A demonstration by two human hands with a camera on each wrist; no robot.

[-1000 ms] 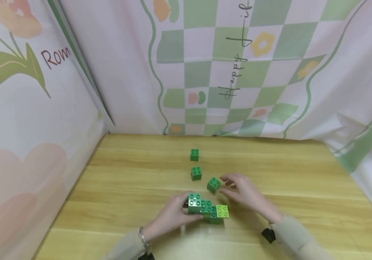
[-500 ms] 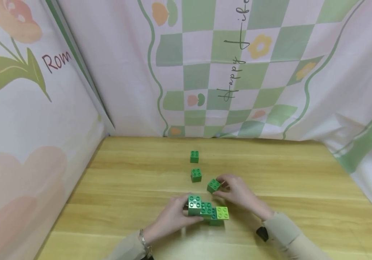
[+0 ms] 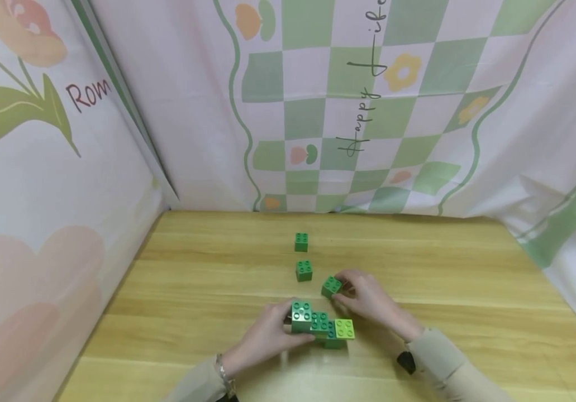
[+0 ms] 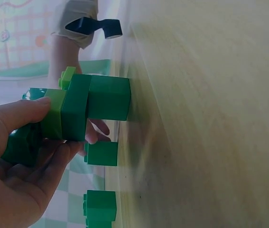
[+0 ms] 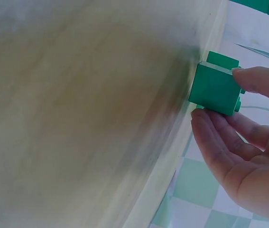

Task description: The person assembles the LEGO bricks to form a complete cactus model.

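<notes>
Left hand grasped the stepped end of the stack, thumb on one side, fingers curled round the other. From where I stood, the grip looked meant to support the overhang: the layers climbed toward that hand, away from the base brick, so the raised end probably needed steadying. The lime brick sat at the far end from the palm, on the right. Could not tell whether the base brick bore on the table or hung just above it.

Right hand pinched the corner brick, thumb and fingers on opposite sides. The studs pointed up and were uncovered; a side grip would presumably leave them so. That brick was turned askew, beyond the stack and near it, apparently at table level.

Near brick and far brick stood studs up, apart and untouched, roughly in file beyond the stack; reason for that spacing unclear, perhaps easy picking.
</notes>
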